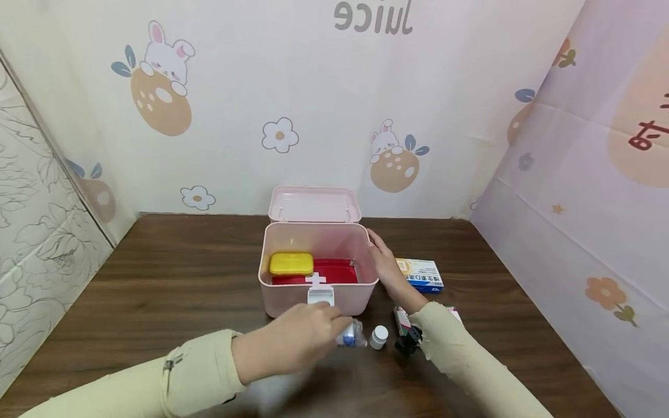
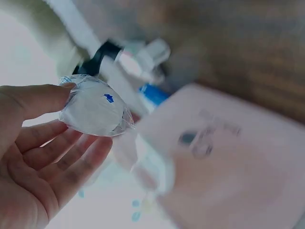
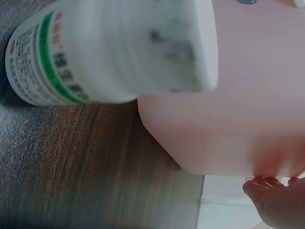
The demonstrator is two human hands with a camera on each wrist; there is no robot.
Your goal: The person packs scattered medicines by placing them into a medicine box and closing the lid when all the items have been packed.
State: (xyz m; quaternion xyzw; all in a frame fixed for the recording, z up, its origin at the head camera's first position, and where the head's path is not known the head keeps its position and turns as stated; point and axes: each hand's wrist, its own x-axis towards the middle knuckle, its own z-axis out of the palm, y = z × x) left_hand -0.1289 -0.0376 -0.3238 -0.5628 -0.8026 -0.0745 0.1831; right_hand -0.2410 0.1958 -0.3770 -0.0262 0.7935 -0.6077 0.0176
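A pink medicine box (image 1: 282,299) stands on the table with its lid (image 1: 316,203) tipped back. Inside lie a yellow case (image 1: 291,263) and a red pouch (image 1: 334,270). In front of the box, my left hand (image 1: 300,337) pinches a white rounded item in clear plastic wrap (image 2: 93,107); a small blue mark shows on it. Its thumb is on one side and fingers on the other. My right hand (image 1: 387,267) rests along the box's right side, fingertips (image 3: 267,183) touching the outer wall. A white latch (image 1: 320,295) hangs at the box front.
A small white bottle (image 1: 378,337) with a green-striped label stands right of the left hand, close to the box. A blue and white carton (image 1: 422,275) lies beyond the right wrist. Another carton (image 1: 402,319) is partly covered by the right sleeve. Patterned cloth walls enclose the table (image 1: 172,278).
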